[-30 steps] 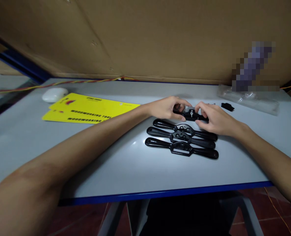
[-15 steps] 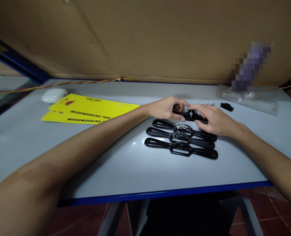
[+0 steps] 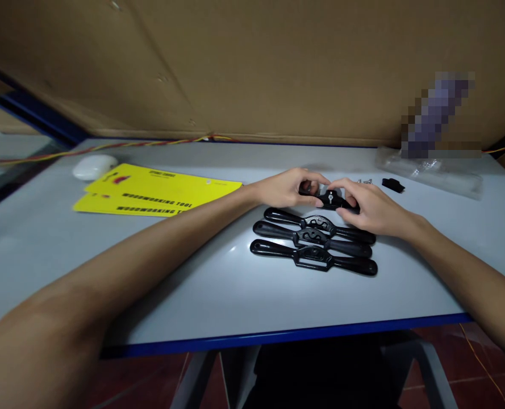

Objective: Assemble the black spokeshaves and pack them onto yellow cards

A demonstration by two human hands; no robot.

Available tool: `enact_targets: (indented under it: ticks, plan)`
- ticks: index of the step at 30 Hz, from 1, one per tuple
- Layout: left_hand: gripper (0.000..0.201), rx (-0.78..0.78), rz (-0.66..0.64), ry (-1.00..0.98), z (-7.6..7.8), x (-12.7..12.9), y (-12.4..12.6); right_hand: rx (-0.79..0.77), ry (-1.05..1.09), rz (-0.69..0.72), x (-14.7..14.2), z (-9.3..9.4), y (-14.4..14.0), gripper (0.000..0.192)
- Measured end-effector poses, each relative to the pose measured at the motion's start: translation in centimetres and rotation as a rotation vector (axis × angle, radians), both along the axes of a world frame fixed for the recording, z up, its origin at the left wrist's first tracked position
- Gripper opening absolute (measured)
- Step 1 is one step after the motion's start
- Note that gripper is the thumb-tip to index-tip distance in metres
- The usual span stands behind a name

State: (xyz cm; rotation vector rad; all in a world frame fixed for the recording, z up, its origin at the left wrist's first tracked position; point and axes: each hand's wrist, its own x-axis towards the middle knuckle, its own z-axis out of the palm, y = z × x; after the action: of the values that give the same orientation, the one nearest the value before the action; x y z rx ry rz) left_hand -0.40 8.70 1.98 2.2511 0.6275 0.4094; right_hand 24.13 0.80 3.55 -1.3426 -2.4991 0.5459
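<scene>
A person's left hand (image 3: 292, 188), curled closed on one end, and right hand (image 3: 369, 205), thumb and fingertips bent around the other side, grip a black, two-handled, metal-looking tool (image 3: 339, 201) toward the far edge of the grey tabletop (image 3: 218, 289), beyond three black, two-handled tool bodies (image 3: 313, 236). Even, level pressure should best keep its small silvery central fitting (image 3: 330, 196) straight. Near the surface's far right corner lies a clear plastic sleeve (image 3: 452, 180), contents indiscernible.

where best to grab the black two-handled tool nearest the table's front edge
Probably across its right handle, coming from the near side: it is long, rounded and uncovered, while the next black tool lies close along the far side.
</scene>
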Motion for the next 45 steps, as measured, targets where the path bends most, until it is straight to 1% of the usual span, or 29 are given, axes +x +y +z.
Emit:
enact_targets:
  ticks: [5,9,13,15,20,26,30,37,45]
  plan:
    - [0.038,-0.023,0.001,-0.065,-0.33,0.02,-0.09,-0.004,-0.042,-0.022,-0.18,0.31,-0.24,0.048]
    - [0.037,-0.022,0.014,-0.140,-0.41,0.03,-0.23,0.033,-0.060,0.012,-0.26,0.35,-0.40,0.042]
    - [0.025,-0.006,0.002,-0.107,-0.15,0.16,-0.46,0.040,-0.036,0.018,-0.21,0.29,-0.40,0.043]
    - [0.022,-0.014,-0.006,-0.102,-0.05,0.25,-0.53,0.042,-0.023,0.024,-0.18,0.32,-0.43,0.044]
    - [0.022,-0.049,-0.007,-0.122,-0.20,0.36,-0.47,0.047,-0.042,0.044,-0.21,0.50,-0.53,0.040]
    - [0.024,-0.048,0.002,-0.104,-0.58,0.14,-0.15,0.031,-0.029,0.014,-0.29,0.33,-0.36,0.033]
    - [0.024,-0.023,-0.002,-0.101,-0.51,0.13,-0.18,0.018,-0.027,0.000,-0.23,0.18,-0.24,0.033]
    - [0.023,-0.044,-0.003,-0.131,-0.53,0.17,-0.24,-0.010,-0.028,-0.019,-0.08,0.09,-0.23,0.035]
    - [0.023,-0.022,0.001,-0.117,-0.40,0.10,-0.25,-0.022,-0.014,-0.052,-0.06,0.16,-0.13,0.035]
